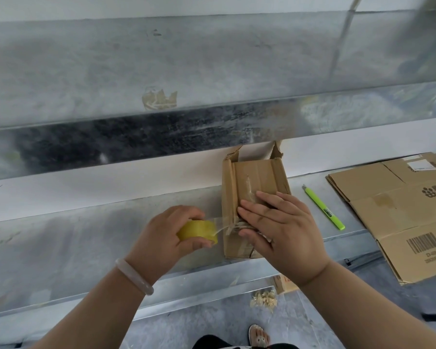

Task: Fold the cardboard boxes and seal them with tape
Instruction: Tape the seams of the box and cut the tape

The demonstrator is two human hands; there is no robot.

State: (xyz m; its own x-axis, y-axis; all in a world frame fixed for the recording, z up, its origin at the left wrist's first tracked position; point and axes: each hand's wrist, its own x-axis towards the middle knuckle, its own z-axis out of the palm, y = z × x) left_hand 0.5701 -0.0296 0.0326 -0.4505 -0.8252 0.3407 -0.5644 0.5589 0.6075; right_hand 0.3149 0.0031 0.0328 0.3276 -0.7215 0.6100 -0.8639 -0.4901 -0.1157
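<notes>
The small box [252, 197] sits on the tabletop [86, 248]. Right hand [277, 222] lies flat on it, fingers spread; left hand [171, 233], beside the box, grips the tape roll [198, 231] — keep the strip taut, press it down.

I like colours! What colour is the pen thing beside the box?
Bright green cutter, seen in the head view.

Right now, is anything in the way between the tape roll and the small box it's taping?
Nothing visible. The left hand holds the yellow tape roll just left of the small cardboard box, a clear tape strip already bridging the gap. The right hand presses on the box.
</notes>
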